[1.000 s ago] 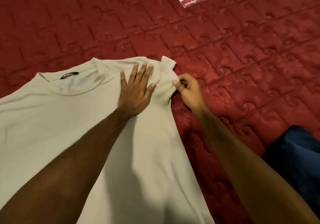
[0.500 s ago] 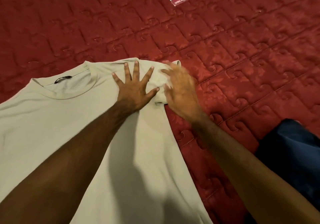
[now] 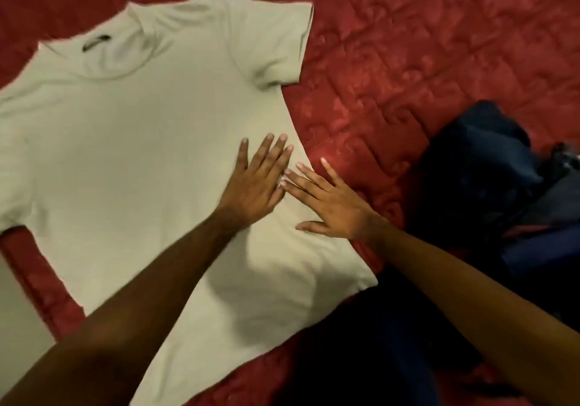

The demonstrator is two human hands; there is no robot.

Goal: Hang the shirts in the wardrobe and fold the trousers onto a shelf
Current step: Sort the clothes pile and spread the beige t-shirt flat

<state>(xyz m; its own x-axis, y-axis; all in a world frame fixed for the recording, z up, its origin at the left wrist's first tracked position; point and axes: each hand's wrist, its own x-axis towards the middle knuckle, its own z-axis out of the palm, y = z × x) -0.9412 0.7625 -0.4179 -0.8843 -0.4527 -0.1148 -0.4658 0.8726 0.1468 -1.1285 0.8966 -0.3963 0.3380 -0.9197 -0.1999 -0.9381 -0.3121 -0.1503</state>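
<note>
Two flat hands (image 3: 288, 192) on shirt (image 3: 131, 142), red quilt (image 3: 408, 45)

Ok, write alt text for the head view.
Both hands, left hand and right hand, press flat on a beige T-shirt spread on a red quilted bedspread. Dark blue clothing lies bunched to its right.

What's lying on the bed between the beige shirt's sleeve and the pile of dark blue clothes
Nothing: in the head view only bare red quilted bedcover separates the beige shirt sleeve from the dark blue clothes.

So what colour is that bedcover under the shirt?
Deep red bedcover, quilted, clearest in the head view.
</note>
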